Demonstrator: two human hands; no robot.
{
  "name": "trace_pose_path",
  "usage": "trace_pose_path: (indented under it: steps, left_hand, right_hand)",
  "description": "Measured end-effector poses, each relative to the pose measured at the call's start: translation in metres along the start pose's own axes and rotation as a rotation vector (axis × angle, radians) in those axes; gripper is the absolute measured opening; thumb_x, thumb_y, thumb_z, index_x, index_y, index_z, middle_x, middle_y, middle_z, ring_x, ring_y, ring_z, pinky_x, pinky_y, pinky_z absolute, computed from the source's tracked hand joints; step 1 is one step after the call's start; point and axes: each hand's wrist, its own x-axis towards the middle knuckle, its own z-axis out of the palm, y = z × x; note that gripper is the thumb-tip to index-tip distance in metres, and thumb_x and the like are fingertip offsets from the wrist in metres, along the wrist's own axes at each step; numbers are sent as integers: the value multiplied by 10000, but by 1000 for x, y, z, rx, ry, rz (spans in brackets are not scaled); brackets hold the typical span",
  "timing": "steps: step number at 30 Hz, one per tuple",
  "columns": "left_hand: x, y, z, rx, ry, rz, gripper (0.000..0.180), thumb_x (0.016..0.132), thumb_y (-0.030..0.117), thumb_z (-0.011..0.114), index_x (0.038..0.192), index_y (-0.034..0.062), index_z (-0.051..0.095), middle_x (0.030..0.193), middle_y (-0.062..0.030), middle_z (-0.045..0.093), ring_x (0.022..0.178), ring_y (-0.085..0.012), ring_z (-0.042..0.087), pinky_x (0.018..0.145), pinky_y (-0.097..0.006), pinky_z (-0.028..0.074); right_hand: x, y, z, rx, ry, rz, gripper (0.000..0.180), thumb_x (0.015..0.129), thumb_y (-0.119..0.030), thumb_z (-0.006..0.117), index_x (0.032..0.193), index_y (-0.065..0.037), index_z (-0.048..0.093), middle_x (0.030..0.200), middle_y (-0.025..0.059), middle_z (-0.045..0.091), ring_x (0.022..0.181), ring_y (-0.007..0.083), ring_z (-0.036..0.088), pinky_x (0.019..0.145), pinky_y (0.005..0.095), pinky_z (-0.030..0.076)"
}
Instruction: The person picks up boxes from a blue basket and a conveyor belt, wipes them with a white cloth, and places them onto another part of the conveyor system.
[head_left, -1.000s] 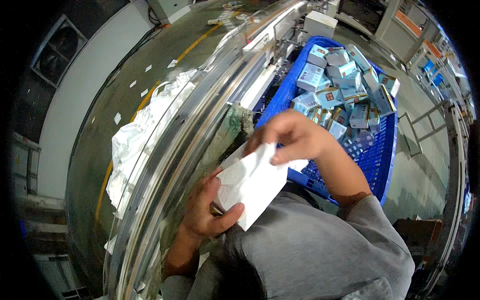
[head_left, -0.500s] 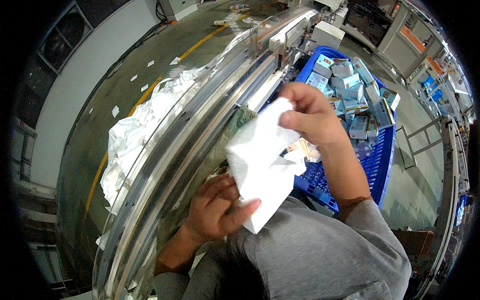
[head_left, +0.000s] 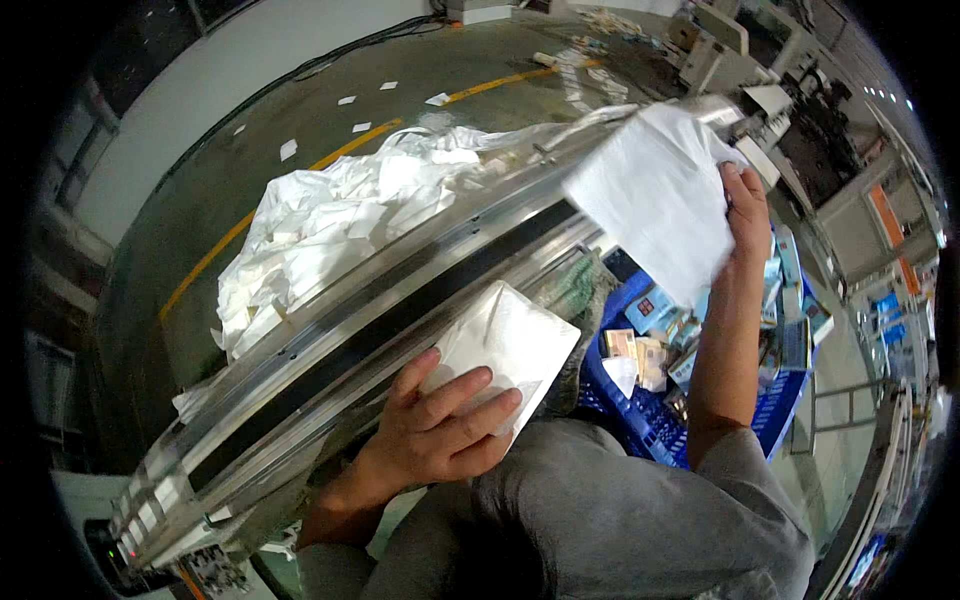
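My left hand (head_left: pixel 440 430) is closed round a white block (head_left: pixel 515 345) that looks like a stack of folded tissues, its fingers spread over the near face. Up to the right, my right hand (head_left: pixel 748 215) pinches the edge of a loose white sheet (head_left: pixel 650 195), thin like tissue or film. The sheet spreads out to the left of that hand, over the conveyor's edge and part of the blue basket. Sheet and block are apart. My right thumb is partly hidden.
A long metal-edged conveyor (head_left: pixel 420 265) runs diagonally before me. Beyond it, a heap of white sheets (head_left: pixel 330 215) lies on the floor. At right, a blue plastic basket (head_left: pixel 650 432) holds several light-blue boxes (head_left: pixel 650 308) and small printed packs (head_left: pixel 650 362). A metal frame stands past it.
The white sheet has come away from the block. My right hand has moved right with the sheet, while my left hand keeps the block. The view has turned.
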Motion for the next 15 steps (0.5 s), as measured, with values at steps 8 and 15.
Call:
trace_pose_path:
  steps: [8, 15]
  left_hand:
    - [-4, -9, -2, -84, -20, -30, 237, 686, 181, 608, 880, 178, 472, 1029, 44, 499, 1017, -177, 402, 852, -376, 334]
    - [-9, -18, -16, -306, -42, -148, 218, 661, 82, 598, 852, 122, 499, 998, 19, 532, 904, -214, 479, 778, -361, 384]
  right_hand:
    - [35, 101, 184, -1011, -585, -512, 258, 680, -70, 535, 935, -27, 537, 886, 175, 548, 817, 310, 522, 734, 371, 413]
    - [-73, 33, 171, -166, -1774, -57, 251, 731, -78, 553, 960, 1, 490, 877, 129, 525, 817, 239, 526, 704, 324, 412]
